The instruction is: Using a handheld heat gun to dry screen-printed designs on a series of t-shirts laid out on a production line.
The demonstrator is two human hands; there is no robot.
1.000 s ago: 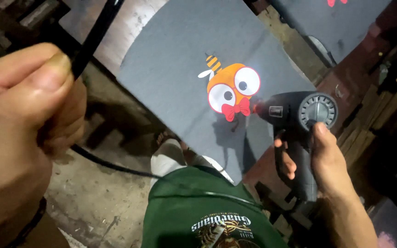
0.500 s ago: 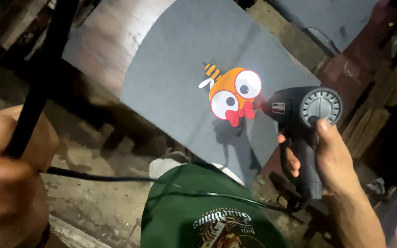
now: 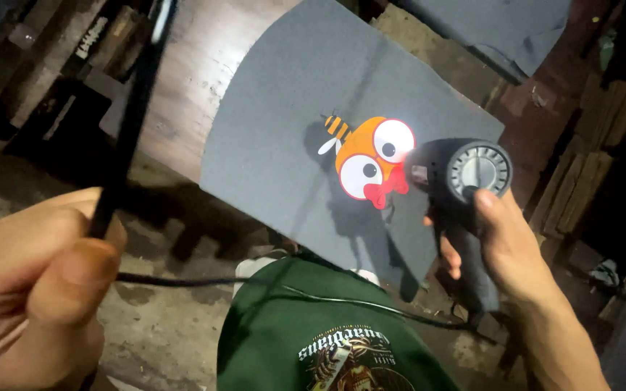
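Gripping a black heat gun (image 3: 465, 188) by its handle, the right hand (image 3: 505, 242) is aiming the nozzle at an orange cartoon transfer (image 3: 369, 161) on grey fabric (image 3: 291, 108) just beyond. The left hand (image 3: 30, 282), now lower than a second ago, is pinching the black cord (image 3: 128, 137), drawing it clear while heating is continuing.

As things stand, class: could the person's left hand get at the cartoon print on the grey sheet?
Probably not at once. The left hand is pinched around a black cable, so it is occupied. The path to the cartoon print looks open, though the heat gun in the right hand points at it.
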